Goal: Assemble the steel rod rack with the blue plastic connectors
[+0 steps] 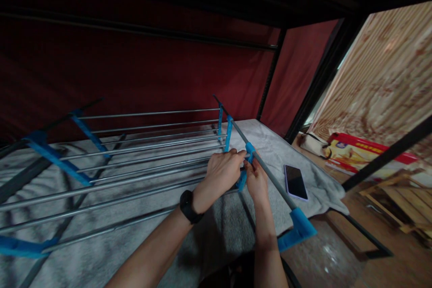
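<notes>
A folding clothes-drying rack of thin grey metal rods and bright blue plastic joints (135, 157) is lying across a grey fleece blanket on the bed (209, 234), and everything here is placed from that rack. At its far left, the blue plastic end brackets (54, 157) are tying the long rods together; the rods look stiff but slender, so the frame is likely light and a little springy, prone to racking if it is lifted by one corner. Toward the rack's right end, the left hand (222, 172), with a black watch (189, 207) on its wrist, is curling its fingers closed over a small blue clip (249, 148) on the slanting grey side bar (266, 173). Just right of it and touching it, the right hand (257, 181) is pinching the lower part of the same blue piece, so the two hands are working together, clamped on that joint. The plastic joints seem the sensible places to grip, since smooth bare metal is probably slippery. Right of the rack's side bar, a dark-screened smartphone (296, 182) is lying flat on the blanket, near but apart from the bar.
</notes>
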`<control>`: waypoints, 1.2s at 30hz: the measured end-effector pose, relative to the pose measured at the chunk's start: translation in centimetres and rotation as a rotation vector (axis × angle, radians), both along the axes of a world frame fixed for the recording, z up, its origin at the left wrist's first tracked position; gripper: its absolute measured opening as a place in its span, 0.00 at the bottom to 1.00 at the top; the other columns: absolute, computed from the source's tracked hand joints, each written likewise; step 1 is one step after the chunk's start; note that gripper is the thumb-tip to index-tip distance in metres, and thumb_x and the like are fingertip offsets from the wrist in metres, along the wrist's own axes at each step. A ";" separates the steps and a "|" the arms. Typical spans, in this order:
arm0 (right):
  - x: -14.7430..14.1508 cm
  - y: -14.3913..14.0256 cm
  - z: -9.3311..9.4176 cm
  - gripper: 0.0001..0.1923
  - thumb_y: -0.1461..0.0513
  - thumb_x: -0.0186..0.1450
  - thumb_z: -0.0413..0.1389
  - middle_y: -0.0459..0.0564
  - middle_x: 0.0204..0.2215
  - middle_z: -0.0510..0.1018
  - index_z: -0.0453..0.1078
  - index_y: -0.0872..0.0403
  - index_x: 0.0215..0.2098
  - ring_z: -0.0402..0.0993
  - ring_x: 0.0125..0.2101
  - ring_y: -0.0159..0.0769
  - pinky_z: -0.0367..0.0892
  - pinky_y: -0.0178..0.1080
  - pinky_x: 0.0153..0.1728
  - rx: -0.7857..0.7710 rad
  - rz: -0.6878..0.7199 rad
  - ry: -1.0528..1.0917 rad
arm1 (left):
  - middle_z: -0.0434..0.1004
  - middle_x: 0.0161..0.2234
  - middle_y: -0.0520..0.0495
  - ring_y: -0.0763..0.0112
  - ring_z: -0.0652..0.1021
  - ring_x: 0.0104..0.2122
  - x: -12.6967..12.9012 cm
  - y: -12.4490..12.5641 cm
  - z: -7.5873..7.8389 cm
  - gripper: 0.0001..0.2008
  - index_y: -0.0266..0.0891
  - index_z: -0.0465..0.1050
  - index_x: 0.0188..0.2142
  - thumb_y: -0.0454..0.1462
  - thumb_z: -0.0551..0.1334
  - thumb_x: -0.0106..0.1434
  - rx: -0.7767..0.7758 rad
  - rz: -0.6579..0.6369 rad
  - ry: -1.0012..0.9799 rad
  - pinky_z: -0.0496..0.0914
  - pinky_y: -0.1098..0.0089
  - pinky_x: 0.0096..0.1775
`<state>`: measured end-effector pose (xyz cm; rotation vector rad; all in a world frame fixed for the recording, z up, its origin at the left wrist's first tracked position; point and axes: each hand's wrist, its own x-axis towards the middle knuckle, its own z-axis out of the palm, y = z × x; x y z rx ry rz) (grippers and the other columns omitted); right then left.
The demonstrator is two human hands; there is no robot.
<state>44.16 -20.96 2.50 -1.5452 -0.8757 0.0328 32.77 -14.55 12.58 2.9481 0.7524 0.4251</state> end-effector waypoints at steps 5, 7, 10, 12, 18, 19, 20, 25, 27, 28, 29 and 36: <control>-0.1 0.0 0.2 0.21 0.52 0.69 0.50 0.52 0.53 0.79 0.73 0.50 0.56 0.70 0.60 0.44 0.60 0.51 0.65 0.017 0.005 0.010 | 0.81 0.43 0.46 0.63 0.81 0.39 0.1 0.0 0.0 0.16 0.48 0.74 0.52 0.35 0.51 0.72 0.014 -0.002 0.010 0.69 0.67 0.38; -0.2 0.0 0.2 0.21 0.52 0.69 0.50 0.52 0.54 0.79 0.73 0.49 0.56 0.70 0.59 0.44 0.59 0.51 0.65 0.014 0.008 0.007 | 0.81 0.43 0.46 0.62 0.81 0.39 0.1 0.1 0.0 0.16 0.48 0.74 0.52 0.35 0.52 0.72 0.015 -0.005 0.016 0.69 0.67 0.37; -0.2 -0.1 0.1 0.21 0.51 0.69 0.49 0.54 0.54 0.79 0.73 0.50 0.55 0.71 0.59 0.46 0.59 0.52 0.65 -0.003 0.009 0.014 | 0.81 0.44 0.46 0.63 0.81 0.40 0.0 0.1 0.0 0.16 0.48 0.74 0.52 0.34 0.51 0.72 0.011 0.000 0.006 0.69 0.66 0.38; -0.2 -0.1 0.1 0.22 0.51 0.69 0.49 0.54 0.54 0.78 0.73 0.50 0.55 0.71 0.59 0.46 0.59 0.51 0.65 0.000 0.017 0.021 | 0.81 0.44 0.47 0.62 0.81 0.40 0.0 0.1 0.0 0.16 0.47 0.74 0.52 0.34 0.51 0.72 0.013 -0.003 -0.004 0.70 0.66 0.38; -0.1 0.2 -0.1 0.21 0.50 0.68 0.51 0.54 0.51 0.80 0.75 0.50 0.52 0.72 0.57 0.48 0.60 0.53 0.64 0.025 0.013 0.049 | 0.82 0.43 0.46 0.60 0.82 0.40 0.1 0.3 -0.2 0.15 0.47 0.74 0.51 0.35 0.51 0.72 0.033 -0.020 0.019 0.69 0.65 0.36; 0.0 0.2 -0.2 0.21 0.50 0.68 0.51 0.53 0.50 0.80 0.75 0.49 0.52 0.73 0.56 0.48 0.60 0.54 0.64 0.028 0.014 0.052 | 0.82 0.43 0.46 0.59 0.82 0.40 0.1 0.4 -0.2 0.15 0.47 0.74 0.51 0.35 0.51 0.72 0.033 -0.021 0.024 0.69 0.64 0.36; 0.0 0.2 -0.2 0.20 0.50 0.68 0.51 0.53 0.49 0.80 0.75 0.49 0.52 0.74 0.55 0.48 0.61 0.54 0.63 0.033 0.019 0.054 | 0.82 0.43 0.46 0.59 0.82 0.40 0.1 0.4 -0.2 0.15 0.46 0.74 0.51 0.35 0.51 0.72 0.031 -0.021 0.029 0.69 0.64 0.36; 0.1 0.2 -0.5 0.20 0.50 0.68 0.52 0.51 0.50 0.81 0.75 0.47 0.52 0.73 0.56 0.48 0.61 0.54 0.64 0.040 0.018 0.040 | 0.82 0.43 0.45 0.60 0.82 0.41 0.2 0.4 0.0 0.16 0.46 0.74 0.51 0.36 0.50 0.73 0.023 -0.018 0.036 0.70 0.64 0.39; 0.1 0.2 -0.4 0.19 0.51 0.69 0.52 0.51 0.50 0.81 0.75 0.47 0.52 0.73 0.56 0.47 0.61 0.54 0.64 0.039 0.020 0.036 | 0.82 0.44 0.45 0.60 0.82 0.41 0.2 0.4 0.1 0.15 0.46 0.74 0.51 0.36 0.51 0.73 0.014 -0.020 0.040 0.70 0.64 0.39; 0.0 0.2 -0.4 0.20 0.51 0.69 0.51 0.51 0.50 0.81 0.75 0.47 0.53 0.73 0.56 0.47 0.61 0.54 0.64 0.043 0.022 0.034 | 0.82 0.44 0.44 0.60 0.82 0.41 0.2 0.4 0.1 0.15 0.46 0.74 0.51 0.36 0.51 0.73 0.007 -0.021 0.045 0.70 0.64 0.40; 0.0 0.1 -0.3 0.20 0.51 0.69 0.51 0.51 0.50 0.81 0.75 0.48 0.53 0.73 0.56 0.47 0.61 0.53 0.64 0.046 0.025 0.032 | 0.82 0.44 0.44 0.60 0.82 0.42 0.3 0.4 0.1 0.15 0.46 0.74 0.52 0.36 0.51 0.73 0.003 -0.020 0.047 0.70 0.64 0.40; -0.3 0.1 -0.1 0.19 0.51 0.68 0.51 0.51 0.51 0.80 0.75 0.48 0.52 0.73 0.56 0.47 0.61 0.53 0.63 0.041 0.017 0.058 | 0.83 0.44 0.44 0.60 0.82 0.42 0.4 0.5 0.0 0.15 0.46 0.75 0.51 0.36 0.51 0.73 -0.003 -0.016 0.028 0.70 0.63 0.42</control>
